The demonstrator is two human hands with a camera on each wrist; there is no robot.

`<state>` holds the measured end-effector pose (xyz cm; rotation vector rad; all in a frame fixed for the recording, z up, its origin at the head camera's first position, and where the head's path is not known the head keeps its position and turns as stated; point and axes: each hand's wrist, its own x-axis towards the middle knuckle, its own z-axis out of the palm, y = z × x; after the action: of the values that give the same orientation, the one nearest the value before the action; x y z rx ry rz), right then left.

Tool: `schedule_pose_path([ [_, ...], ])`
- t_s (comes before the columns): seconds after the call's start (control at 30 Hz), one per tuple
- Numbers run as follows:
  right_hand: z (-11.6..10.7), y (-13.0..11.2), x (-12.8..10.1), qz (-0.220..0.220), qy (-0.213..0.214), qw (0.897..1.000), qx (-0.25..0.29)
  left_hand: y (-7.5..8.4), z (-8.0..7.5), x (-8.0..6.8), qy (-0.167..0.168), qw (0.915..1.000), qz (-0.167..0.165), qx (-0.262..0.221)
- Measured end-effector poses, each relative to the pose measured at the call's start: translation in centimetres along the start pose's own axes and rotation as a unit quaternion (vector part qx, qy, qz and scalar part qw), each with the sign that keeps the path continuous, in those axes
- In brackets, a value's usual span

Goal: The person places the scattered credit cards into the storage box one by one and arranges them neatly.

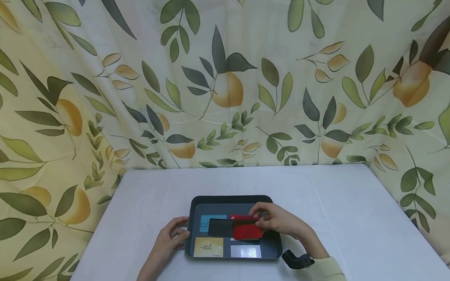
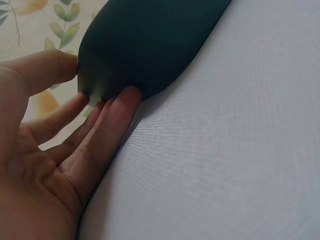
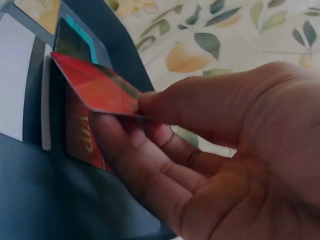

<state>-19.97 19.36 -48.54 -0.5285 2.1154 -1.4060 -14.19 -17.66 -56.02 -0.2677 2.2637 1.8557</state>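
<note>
A dark rectangular tray [image 1: 273,251] lies on the table with several cards in it. My right hand [image 1: 278,219] reaches over its right side and pinches a red card [image 3: 95,85] with a dark stripe between thumb and fingers, tilted above the tray. Beneath it, partly covered, lies another red card [image 3: 82,132] with gold lettering. A black card [image 1: 219,228] overlaps a blue card [image 1: 205,224]. In front are a gold card [image 1: 208,247] and a whitish card [image 1: 245,251]. My left hand [image 1: 166,238] holds the tray's left end, thumb at the rim, fingers low against the side.
The tray stands near the front of a table with a white cloth [image 1: 327,202]. A curtain [image 1: 226,91] printed with leaves and fruit hangs behind the table and along its sides. A black strap [image 1: 297,260] is round the right wrist.
</note>
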Motion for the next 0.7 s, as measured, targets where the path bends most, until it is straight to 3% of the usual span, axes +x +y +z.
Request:
schedule_pose_path([
  [0.33,2.0,-0.3,0.9,0.055,0.057,0.993,-0.085,-0.4,0.1,-0.1,-0.009,1.0,-0.002,0.002],
  [0.7,4.1,-1.4,1.2,0.086,0.169,0.956,-0.223,-0.1,-0.1,-0.3,-0.014,0.9999,0.001,0.009],
])
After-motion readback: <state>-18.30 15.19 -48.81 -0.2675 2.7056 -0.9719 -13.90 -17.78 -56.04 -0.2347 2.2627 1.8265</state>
